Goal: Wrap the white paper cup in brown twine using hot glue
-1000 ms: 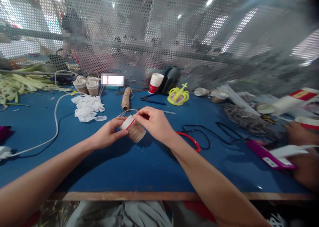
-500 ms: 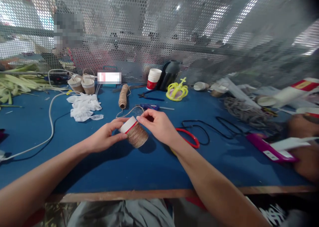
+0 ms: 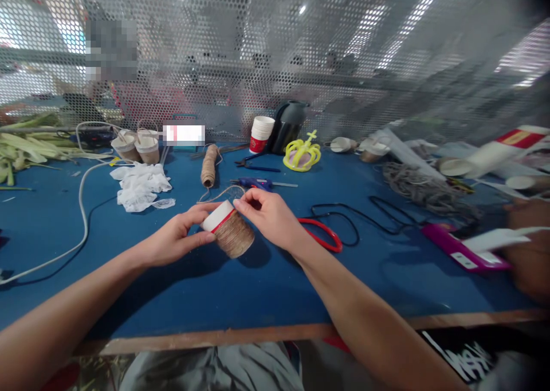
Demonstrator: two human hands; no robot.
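Observation:
A paper cup (image 3: 234, 235) lies tilted in my left hand (image 3: 178, 235), whose thumb and fingers close round its white end. Brown twine is wound over most of the cup, with a red band showing beside the white part. At the cup's upper right edge, my right hand (image 3: 268, 213) pinches the twine, its fingertips against the wrapped side. A loose strand runs back from there to the twine spool (image 3: 208, 166), which lies on the blue table. Just behind my right hand is a blue glue gun (image 3: 255, 183).
White lace (image 3: 140, 188) and two wrapped cups (image 3: 147, 146) lie to the left. Stacked cups (image 3: 261, 134), a dark jug (image 3: 290, 127), pliers (image 3: 258, 165) and a yellow crown (image 3: 302, 153) stand behind. Rightward are a red ring (image 3: 324, 235), grey cord (image 3: 423, 188) and a purple device (image 3: 464, 249) near another person's arm.
The view has shifted slightly, moving the table things a little left. Both hands keep their hold on the cup and twine; the cup has turned only slightly, if at all.

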